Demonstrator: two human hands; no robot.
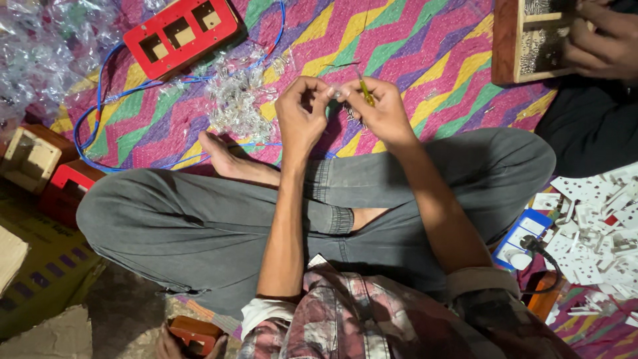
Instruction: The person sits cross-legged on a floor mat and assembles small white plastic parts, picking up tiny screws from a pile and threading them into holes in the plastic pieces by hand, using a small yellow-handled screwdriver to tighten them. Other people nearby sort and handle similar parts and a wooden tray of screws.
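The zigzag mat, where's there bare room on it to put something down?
Bare zigzag mat lies between the red frame and the wooden box, beyond the hands. It is crowded left by clear plastic pieces and blue wire, and right by white parts.

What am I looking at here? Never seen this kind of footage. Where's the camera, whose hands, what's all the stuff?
There is one picture, taken by a camera worn on a person's head and looking down. There is no robot. The person sits cross-legged in grey trousers on a zigzag-patterned mat.

The left hand and right hand meet in front of the knees, pinching a small clear part between the fingertips. The right hand also grips a thin yellow-handled tool, likely a small screwdriver.

On the mat lie a pile of clear plastic bits, a red frame with square openings and a blue wire. White plastic pieces are heaped at the right.

At the top right, another person's hand holds a wooden box.
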